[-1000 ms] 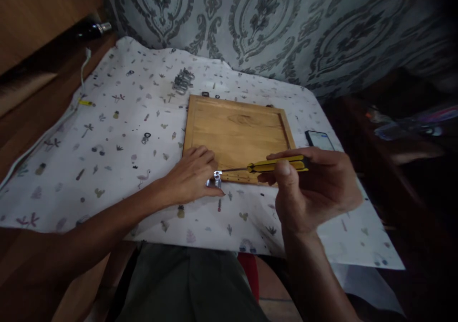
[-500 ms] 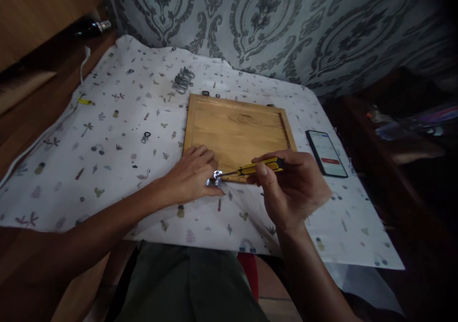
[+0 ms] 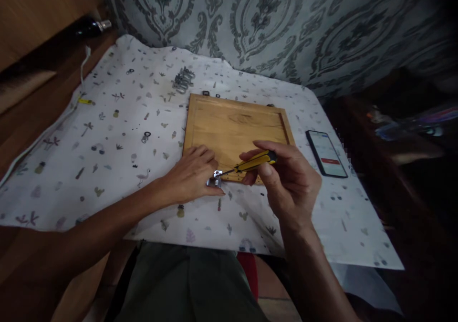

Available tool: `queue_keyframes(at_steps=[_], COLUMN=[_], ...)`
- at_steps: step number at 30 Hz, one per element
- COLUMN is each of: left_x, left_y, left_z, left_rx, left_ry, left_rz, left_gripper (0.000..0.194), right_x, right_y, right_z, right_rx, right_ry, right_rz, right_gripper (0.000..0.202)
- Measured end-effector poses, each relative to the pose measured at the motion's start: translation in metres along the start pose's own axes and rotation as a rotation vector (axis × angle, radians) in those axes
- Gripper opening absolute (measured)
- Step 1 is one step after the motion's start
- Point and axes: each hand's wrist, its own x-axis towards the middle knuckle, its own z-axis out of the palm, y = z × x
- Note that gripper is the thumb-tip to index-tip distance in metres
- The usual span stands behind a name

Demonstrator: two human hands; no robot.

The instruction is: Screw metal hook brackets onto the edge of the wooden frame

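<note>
A framed wooden panel [image 3: 232, 126] lies flat on the table. At its near left corner sits a small shiny metal piece, seemingly a hinge [image 3: 217, 181]. My left hand [image 3: 198, 174] rests over that corner, fingers curled on the panel and thumb below, pressing the hinge between them. In my right hand [image 3: 291, 183] is a yellow and black screwdriver [image 3: 255, 161], gripped between thumb and fingers. Its shaft slopes down to the left, and the tip meets the hinge. Whether a screw sits under the tip is too small to tell.
Several grey metal pieces [image 3: 183, 80] lie in a heap behind the panel. To the right is a phone [image 3: 327, 153] with a lit screen. A white cable [image 3: 53, 126] runs along the left edge of the patterned tablecloth [image 3: 118, 169]. A patterned curtain or wall covering [image 3: 265, 21] borders the back.
My right hand has shifted slightly left and turned, its fingers now looser around the screwdriver handle, which tilts up more. The left hand, hinge and panel stay put.
</note>
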Motion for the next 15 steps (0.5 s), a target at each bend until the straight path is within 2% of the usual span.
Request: queue_keyframes(at_steps=[5,8,11,15], left_x=[0.0,0.0,-0.001,0.0], left_y=[-0.001,-0.002,-0.003,-0.002], left_z=[0.003,0.004,0.004,0.003], left_rx=[0.009,-0.014,-0.038,-0.027], left_ry=[0.014,0.026,0.037,0.019], left_rz=[0.004,0.014,0.027,0.011], left_gripper=[0.048,0.045,0.042,0.043], right_x=[-0.003,-0.004,-0.005,-0.004], right_y=[0.004,0.006,0.008,0.01], right_z=[0.002,0.005,0.009,0.013], right_rx=[-0.025,-0.084,-0.125,-0.105], right_ry=[0.036,0.102,0.183,0.197], right_rz=[-0.01,-0.041,-0.098,-0.123], right_gripper=[0.019,0.017,0.021,0.022])
